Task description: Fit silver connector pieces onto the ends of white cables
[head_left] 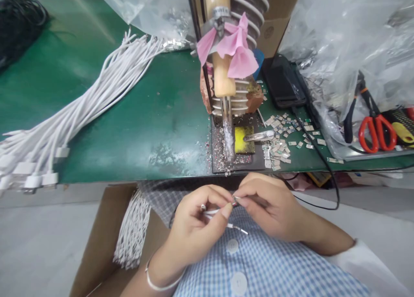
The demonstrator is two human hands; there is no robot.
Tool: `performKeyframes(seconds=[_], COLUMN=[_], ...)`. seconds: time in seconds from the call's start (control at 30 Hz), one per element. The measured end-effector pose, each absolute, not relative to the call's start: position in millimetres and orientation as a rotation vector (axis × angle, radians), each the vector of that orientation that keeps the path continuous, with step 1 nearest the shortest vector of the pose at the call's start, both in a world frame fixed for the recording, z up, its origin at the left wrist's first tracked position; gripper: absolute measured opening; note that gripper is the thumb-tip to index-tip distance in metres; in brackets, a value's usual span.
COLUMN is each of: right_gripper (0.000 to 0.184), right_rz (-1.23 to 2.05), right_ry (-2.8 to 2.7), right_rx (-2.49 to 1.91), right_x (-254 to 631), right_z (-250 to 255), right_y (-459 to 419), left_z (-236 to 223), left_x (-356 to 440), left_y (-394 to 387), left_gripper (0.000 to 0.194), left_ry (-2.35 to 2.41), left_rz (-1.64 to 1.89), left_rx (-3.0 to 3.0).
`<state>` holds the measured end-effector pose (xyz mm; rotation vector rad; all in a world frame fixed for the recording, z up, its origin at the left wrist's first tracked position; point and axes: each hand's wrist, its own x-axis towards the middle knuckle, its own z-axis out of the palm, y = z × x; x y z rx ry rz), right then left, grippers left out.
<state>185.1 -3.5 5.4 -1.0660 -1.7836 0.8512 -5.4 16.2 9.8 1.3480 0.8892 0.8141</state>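
Observation:
My left hand (202,223) is closed on white cables (211,212), pinched between thumb and fingers. One stripped cable end with bare wire tips (239,230) sticks out below the thumb. My right hand (270,206) meets it at the fingertips, pinching a tiny metallic piece (235,198) at the cable's end; its exact kind is too small to make out. Just beyond the hands, a soldering iron (223,81) with a pink cloth tie (237,47) points down over a dark plate (258,161) strewn with solder bits. A yellow sponge (240,137) lies on that plate.
Small circuit boards (281,148) are scattered right of the sponge. A bundle of white cables (97,90) lies on the green table (155,116). A phone (284,83), pliers (377,131) and plastic bags (349,25) are at right. A cardboard box (97,241) with cables stands below left.

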Motion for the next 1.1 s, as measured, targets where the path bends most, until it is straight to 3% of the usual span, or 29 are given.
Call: performKeyframes(seconds=[0.3,0.83,1.1], right_gripper=[0.011,0.018,0.025], right_rz=[0.874,0.413,0.435], right_ry=[-1.810,-1.730,-1.686], right_rx=[-1.079,-1.080,-1.084], right_x=[186,181,183], right_z=[9,-1,1], right_y=[-3,7,11], left_z=[9,9,6], left_x=[-6,9,14], left_y=[16,45,53], left_gripper=[0.015,0.014,0.015], left_ry=[0.875,0.892,0.824], left_rz=[0.807,0.949,1.003], left_rx=[1.398,1.155,1.073])
